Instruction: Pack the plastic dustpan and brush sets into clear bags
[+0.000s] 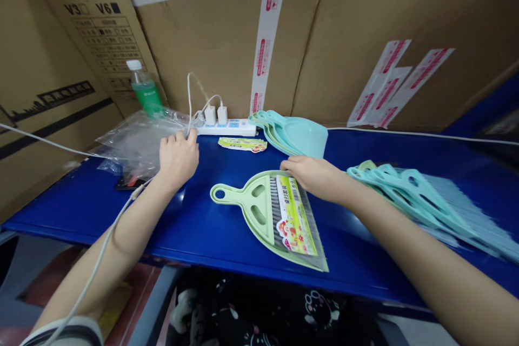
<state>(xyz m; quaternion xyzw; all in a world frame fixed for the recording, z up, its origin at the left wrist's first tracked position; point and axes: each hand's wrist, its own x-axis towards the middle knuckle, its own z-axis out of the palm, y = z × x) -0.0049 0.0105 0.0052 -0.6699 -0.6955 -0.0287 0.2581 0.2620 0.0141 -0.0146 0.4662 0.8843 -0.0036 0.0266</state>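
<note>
A pale green dustpan (233,195) lies on the blue table, its handle pointing left. Nested in it is a green brush (265,211) with grey bristles, and a printed label card (298,216) lies across the bristles. My right hand (310,173) is closed on the dustpan's far edge, beside the card's top; its fingertips are partly hidden. Farther left, my left hand (179,158) has its fingers curled at the right edge of a pile of clear plastic bags (138,138). It appears to pinch a bag, though the fingertips are hidden.
Stacked dustpans (308,135) stand behind my right hand. Several brushes (421,194) are piled at the right. Label cards (243,144) lie before a power strip (239,127) with plugged-in chargers. A green-liquid bottle (146,92) and cardboard boxes (227,43) line the back. A white cable (105,259) crosses my left forearm.
</note>
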